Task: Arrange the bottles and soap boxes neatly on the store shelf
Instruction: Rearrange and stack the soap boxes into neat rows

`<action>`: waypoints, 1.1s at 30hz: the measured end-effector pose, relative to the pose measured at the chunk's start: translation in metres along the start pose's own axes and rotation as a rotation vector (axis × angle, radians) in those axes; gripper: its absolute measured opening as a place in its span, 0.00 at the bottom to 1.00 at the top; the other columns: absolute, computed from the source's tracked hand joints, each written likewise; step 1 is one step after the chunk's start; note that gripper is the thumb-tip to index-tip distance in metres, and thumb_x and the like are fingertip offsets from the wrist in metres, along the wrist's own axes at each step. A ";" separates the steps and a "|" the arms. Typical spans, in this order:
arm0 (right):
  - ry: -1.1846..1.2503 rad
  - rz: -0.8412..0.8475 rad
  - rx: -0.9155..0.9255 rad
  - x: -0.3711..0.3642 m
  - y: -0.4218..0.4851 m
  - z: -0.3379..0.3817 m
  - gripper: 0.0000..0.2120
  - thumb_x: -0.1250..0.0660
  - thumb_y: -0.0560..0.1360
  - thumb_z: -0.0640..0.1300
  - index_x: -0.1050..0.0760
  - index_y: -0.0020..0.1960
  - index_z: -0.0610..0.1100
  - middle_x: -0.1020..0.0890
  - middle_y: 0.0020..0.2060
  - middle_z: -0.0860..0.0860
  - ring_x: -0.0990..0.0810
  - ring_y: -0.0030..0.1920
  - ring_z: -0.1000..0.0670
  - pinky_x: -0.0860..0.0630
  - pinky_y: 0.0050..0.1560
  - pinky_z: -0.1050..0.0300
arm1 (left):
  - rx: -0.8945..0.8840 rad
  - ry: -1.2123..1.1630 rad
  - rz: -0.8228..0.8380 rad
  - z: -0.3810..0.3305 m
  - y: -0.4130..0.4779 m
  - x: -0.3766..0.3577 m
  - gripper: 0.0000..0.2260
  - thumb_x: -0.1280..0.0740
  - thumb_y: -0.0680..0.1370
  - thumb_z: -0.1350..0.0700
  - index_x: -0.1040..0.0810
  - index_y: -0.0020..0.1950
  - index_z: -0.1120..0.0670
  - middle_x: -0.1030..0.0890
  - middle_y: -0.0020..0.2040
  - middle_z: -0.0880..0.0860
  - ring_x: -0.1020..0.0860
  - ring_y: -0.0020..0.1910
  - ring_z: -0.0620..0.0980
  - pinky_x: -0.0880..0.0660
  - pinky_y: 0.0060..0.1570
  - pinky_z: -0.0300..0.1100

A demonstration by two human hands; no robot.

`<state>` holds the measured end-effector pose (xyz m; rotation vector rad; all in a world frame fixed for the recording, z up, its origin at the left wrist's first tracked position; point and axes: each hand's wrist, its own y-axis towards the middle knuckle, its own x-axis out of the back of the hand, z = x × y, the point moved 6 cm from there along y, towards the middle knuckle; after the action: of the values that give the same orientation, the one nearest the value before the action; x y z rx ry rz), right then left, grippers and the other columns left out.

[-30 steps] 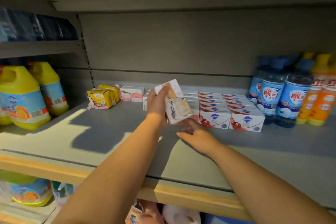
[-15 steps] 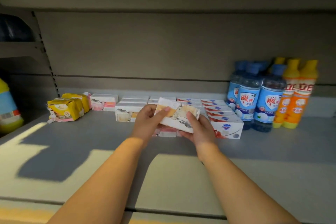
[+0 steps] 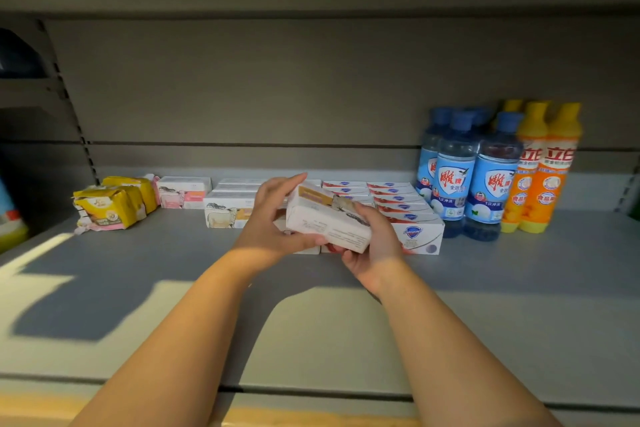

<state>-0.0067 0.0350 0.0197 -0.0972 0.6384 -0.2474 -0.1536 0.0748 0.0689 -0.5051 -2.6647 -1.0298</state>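
Head view: left hand [image 3: 265, 227] and right hand [image 3: 375, 246], fingers [image 3: 367, 222] grasping, held a white soap box [image 3: 323, 224]; its print was blurred, and it hid stacked boxes [image 3: 401, 199] behind.

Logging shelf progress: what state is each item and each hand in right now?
held soap box: off the shelf, tilted, gripped by both hands
left hand: holds the box's left end
right hand: holds its right end from below
red-and-white soap boxes: flat, in neat rows
blue bottles: upright, capped
orange bottles: upright, capped
yellow packs: bunched, askew
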 end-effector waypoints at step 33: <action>0.188 0.070 -0.203 -0.003 -0.008 -0.004 0.14 0.41 0.79 0.45 0.21 0.46 0.37 0.17 0.34 0.40 0.19 0.24 0.48 0.28 0.17 0.64 | 0.128 -0.164 0.043 -0.004 -0.002 -0.002 0.37 0.20 0.62 0.55 0.32 0.64 0.35 0.33 0.68 0.44 0.31 0.67 0.42 0.28 0.61 0.42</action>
<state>-0.0130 0.0280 0.0195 -0.2487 0.8518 -0.1238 -0.1524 0.0699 0.0699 -0.6419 -2.8256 -0.8317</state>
